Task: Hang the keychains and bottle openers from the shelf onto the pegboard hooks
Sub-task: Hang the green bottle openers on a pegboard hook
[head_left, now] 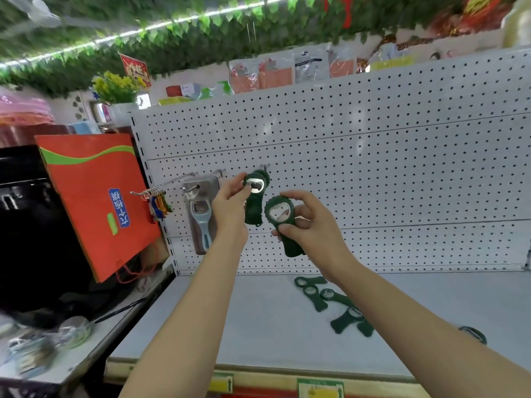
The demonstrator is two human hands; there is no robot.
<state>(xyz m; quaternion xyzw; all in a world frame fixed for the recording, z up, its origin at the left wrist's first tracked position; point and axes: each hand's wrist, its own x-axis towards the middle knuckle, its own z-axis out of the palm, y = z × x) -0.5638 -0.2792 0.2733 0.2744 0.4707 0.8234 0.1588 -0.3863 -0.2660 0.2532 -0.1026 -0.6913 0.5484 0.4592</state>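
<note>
Two dark green bottle openers are held up in front of the white pegboard (373,156). The left hand (230,208) pinches the head of one green opener (254,209) between thumb and fingertips, at a hook (265,167) on the board. The right hand (313,222) has its fingers clamped round the handle of a second green opener (283,222), just beside the first.

Left of them, a blue-handled opener in clear packaging (201,216) hangs on a hook, and a bunch of coloured keychains (159,203) hangs on another hook near the board's edge.

On the grey shelf (230,326) below lie several more green openers in a loose pile (330,300).

An orange sign (94,202) leans at the left, and green artificial leaves (172,38) cover the ceiling.
</note>
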